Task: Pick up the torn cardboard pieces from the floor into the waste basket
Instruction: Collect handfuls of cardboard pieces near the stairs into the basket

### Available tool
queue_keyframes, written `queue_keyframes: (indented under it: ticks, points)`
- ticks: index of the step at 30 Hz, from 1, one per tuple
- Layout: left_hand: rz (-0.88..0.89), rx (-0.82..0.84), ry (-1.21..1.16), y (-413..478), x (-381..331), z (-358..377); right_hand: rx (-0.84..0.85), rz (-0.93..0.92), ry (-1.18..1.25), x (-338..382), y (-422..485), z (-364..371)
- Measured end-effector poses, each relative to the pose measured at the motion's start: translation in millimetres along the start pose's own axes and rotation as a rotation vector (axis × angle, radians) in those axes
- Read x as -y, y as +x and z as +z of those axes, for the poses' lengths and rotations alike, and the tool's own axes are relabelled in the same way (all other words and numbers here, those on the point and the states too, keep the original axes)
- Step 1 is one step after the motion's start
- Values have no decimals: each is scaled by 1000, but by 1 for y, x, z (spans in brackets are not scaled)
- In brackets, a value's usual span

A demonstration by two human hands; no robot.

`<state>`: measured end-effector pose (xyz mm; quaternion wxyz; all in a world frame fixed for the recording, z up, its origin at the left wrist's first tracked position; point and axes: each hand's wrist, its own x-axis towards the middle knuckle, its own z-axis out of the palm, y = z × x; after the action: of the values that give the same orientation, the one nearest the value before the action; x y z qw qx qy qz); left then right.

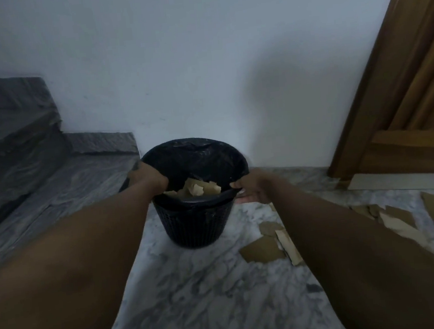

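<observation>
brown torn cardboard pieces point(265, 248) lie scattered on the marbled floor point(195, 285) to the right of the waste basket point(197, 222), with more strewn further right toward the wooden door point(412, 108). i note a few pieces in the basket point(199, 188) already, resting in the black liner bag point(183, 154).

i see the left hand point(147, 177) closed over the near-left rim, fingers folded down onto the liner. the right hand point(252, 187) pinches the right rim, thumb on top and fingers under the edge. both hands are clamped on the basket, neither holds cardboard.

my judgement: the basket is being steadied or shifted, and most of the collecting is not yet done.

risks i record:
- the liner appears loosely draped; a pull on the rim could drag it off the basket, so later pieces fall between bag and wall.
- the basket looks light; an uneven tug from one hand could tip it and spill the pieces inside.
- the stone steps point(24, 161) stand just beside the basket on the left; a shift that way could knock it against them.
- the right forearm passes above the nearest pieces; i cannot tell what lies beneath it, so pieces there may be missed.
</observation>
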<state>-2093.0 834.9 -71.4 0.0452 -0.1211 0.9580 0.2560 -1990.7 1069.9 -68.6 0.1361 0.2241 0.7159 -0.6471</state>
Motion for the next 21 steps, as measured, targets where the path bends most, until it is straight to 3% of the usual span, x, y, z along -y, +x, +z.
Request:
queue_keyframes:
  ticks: [6,8,11,13,15,16,18,21]
  points:
    - [-25,99,99,-20,-11,2,-79,-80,-173,4,6,1]
    - [197,-33,206,-34,-26,13,-131,-61,-189,0,5,-15]
    - [736,-332,302,-61,-57,35,-239,-9,-202,-21,6,-43]
    - [1066,-378,305,-86,-85,58,-318,30,-240,-48,10,-64]
    - [1268,-195,292,-113,-105,96,-359,88,-354,-82,13,-83]
    - [1270,-49,282,-125,-109,120,-348,125,-457,-100,13,-92]
    - [1164,183,283,-139,-101,174,-291,200,-709,-135,13,-109]
    - [971,366,339,-148,-72,239,-202,243,-1006,-180,23,-132]
